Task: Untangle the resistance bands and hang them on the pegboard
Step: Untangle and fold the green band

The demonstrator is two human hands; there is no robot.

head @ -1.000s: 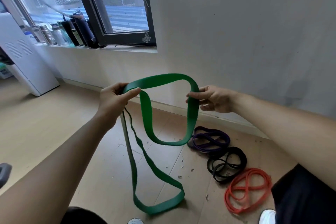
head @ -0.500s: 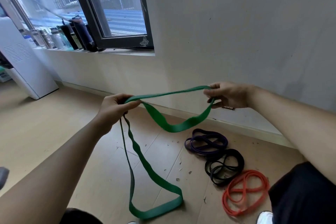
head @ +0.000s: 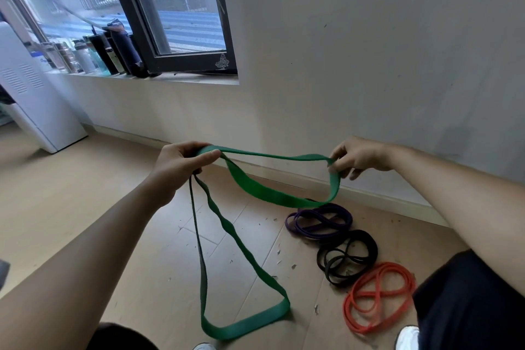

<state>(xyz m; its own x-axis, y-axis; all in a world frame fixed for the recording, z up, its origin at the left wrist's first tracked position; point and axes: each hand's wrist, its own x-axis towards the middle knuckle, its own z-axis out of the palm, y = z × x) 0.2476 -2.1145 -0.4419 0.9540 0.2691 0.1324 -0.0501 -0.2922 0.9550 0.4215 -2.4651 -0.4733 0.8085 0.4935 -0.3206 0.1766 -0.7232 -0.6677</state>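
White shoe (head: 407,337) toe and dark shorts (head: 468,307) at the bottom edge. Light wood-plank floor (head: 71,207), littered with small flecks.

Green band (head: 244,324): the low loop hangs down by the feet; can't tell if it touches the floor. The upper part is stretched between both hands. Left hand (head: 176,167) has its fingers curled round the band, thumb on top. Right hand (head: 359,156) pinches the far bend with thumb and fingertips.

On the floor to the right, in a row running toward the wall: red band (head: 380,295), black band (head: 346,261), purple band (head: 319,220), each coiled.

Pale baseboard (head: 369,193), scuffed off-white wall (head: 369,51). Dark-framed window (head: 176,8), bottles (head: 113,48) on the sill. White cabinet (head: 31,99) at far left.
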